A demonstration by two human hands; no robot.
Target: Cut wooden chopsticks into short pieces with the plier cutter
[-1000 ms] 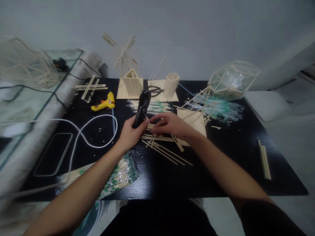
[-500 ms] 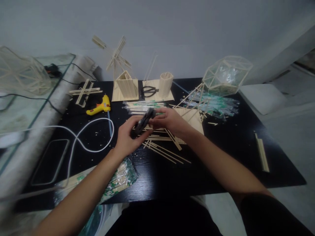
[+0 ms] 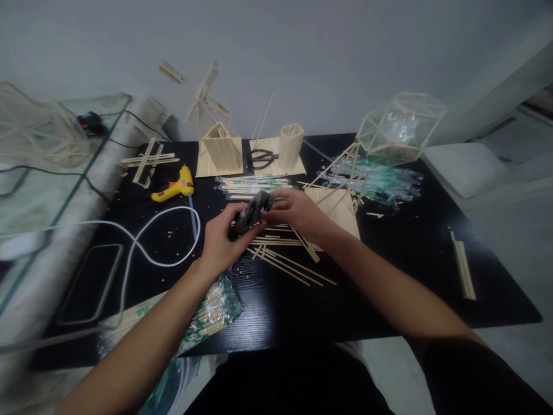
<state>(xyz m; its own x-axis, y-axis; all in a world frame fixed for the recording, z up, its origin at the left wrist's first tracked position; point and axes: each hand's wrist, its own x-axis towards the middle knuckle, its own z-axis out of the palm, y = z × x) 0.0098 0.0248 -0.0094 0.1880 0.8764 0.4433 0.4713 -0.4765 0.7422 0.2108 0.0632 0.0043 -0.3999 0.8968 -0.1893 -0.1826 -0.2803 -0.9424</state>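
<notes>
Over the middle of the table, my left hand (image 3: pixel 220 239) is closed around a dark grey hand tool (image 3: pixel 254 210), blurred, its exact kind unclear. My right hand (image 3: pixel 296 213) is at the tool's far end with fingers pinched together; whatever lies between them is hidden. Below both hands are loose thin wooden sticks (image 3: pixel 287 268), some crossing each other. A flat wooden panel (image 3: pixel 341 210) lies partly behind my right hand and forearm. Packaged sticks (image 3: pixel 254 187) in clear wrap rest just beyond my hands.
A yellow glue gun (image 3: pixel 179 185) and a looped white cable (image 3: pixel 162 265) lie left. Behind stand a triangular stick structure (image 3: pixel 223 151), a round stick cup (image 3: pixel 291 147) and black-handled scissors (image 3: pixel 261 159). A wooden-framed polyhedron (image 3: pixel 400 129) is back right; a wrapped stick pack (image 3: pixel 216 311) lies near.
The dark grey tool has turned slightly in my left hand, showing more of its side. Both hands stay in nearly the same place.
</notes>
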